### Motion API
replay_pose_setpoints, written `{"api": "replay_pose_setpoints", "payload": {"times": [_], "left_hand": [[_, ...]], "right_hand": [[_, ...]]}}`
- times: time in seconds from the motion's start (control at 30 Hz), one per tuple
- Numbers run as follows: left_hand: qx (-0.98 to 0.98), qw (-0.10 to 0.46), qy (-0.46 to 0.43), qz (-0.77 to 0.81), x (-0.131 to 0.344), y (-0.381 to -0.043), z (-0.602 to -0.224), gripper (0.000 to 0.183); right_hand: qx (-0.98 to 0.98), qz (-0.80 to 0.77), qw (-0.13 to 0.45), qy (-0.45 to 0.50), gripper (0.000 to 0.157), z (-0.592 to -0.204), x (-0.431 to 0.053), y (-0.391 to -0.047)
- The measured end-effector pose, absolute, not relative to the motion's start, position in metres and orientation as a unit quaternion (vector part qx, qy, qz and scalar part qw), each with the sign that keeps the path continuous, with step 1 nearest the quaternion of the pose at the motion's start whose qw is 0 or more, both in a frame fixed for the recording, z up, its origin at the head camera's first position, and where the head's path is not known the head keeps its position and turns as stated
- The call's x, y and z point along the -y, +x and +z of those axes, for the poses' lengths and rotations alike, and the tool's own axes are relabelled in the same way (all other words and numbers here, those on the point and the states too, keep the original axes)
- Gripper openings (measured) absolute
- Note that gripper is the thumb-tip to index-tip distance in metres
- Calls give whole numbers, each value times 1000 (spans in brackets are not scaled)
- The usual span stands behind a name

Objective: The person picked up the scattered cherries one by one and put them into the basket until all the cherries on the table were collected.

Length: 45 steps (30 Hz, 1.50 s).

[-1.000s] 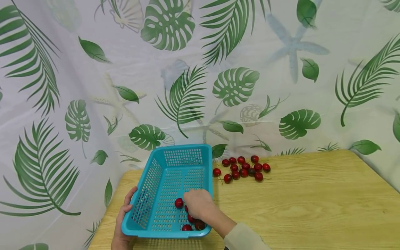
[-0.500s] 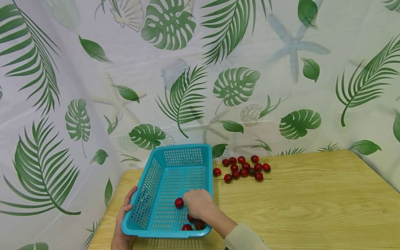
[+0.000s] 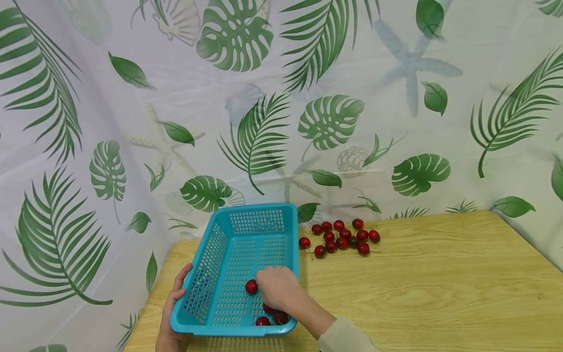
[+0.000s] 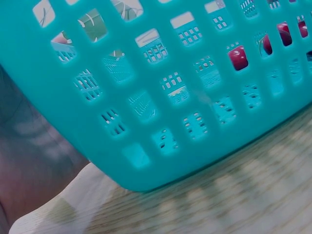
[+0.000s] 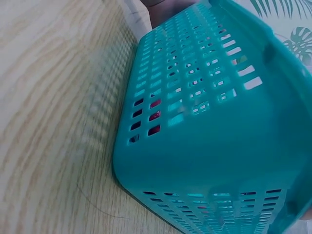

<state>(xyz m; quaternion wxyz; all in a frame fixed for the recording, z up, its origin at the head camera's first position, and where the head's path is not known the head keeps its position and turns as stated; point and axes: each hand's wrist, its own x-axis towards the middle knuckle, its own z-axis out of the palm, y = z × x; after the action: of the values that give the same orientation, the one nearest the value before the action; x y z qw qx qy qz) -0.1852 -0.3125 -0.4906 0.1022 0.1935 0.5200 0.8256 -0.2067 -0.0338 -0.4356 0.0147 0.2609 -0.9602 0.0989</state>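
A blue plastic basket (image 3: 198, 258) with perforated walls stands on the table. My left hand (image 3: 170, 313) grips its left side, fingers against the outer wall and rim. My right hand (image 3: 278, 287) reaches over the right wall into the basket, knuckles up and fingers pointing down; its fingertips are hidden, so I cannot tell what they hold. A red cherry (image 3: 251, 286) lies on the basket floor just left of these fingers. Several more, such as a cherry (image 3: 262, 321) and a darker cherry (image 3: 280, 317), sit in the near right corner under the wrist.
Several loose cherries (image 3: 342, 243), some with stems, are grouped on the wooden table (image 3: 431, 288) right of the basket's far end. A leaf-patterned cloth (image 3: 374, 122) hangs behind the table and along its left side.
A cherry that showed beside the right hand's fingers one second ago is now hidden by that hand. The basket, the left hand and the cherries on the table stay put.
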Motion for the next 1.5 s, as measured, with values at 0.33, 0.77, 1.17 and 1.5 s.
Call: {"api": "replay_pose_setpoints", "payload": {"times": [0.33,0.77,1.17,1.5], "left_hand": [[-510,109,196,831,312,-185,-490,63],[-502,110,187,837,312,-181,-489,62],[-535,95,166,823,310,-182,-488,61],[-530,91,136,832,307,-181,-489,58]], "right_hand": [[883,344,116,297,13,-432,16,-209],[883,361,249,167,12,-438,-72,-229],[959,244,125,71,22,-467,-154,-236],[984,164,43,49,52,-486,-186,-244]]}}
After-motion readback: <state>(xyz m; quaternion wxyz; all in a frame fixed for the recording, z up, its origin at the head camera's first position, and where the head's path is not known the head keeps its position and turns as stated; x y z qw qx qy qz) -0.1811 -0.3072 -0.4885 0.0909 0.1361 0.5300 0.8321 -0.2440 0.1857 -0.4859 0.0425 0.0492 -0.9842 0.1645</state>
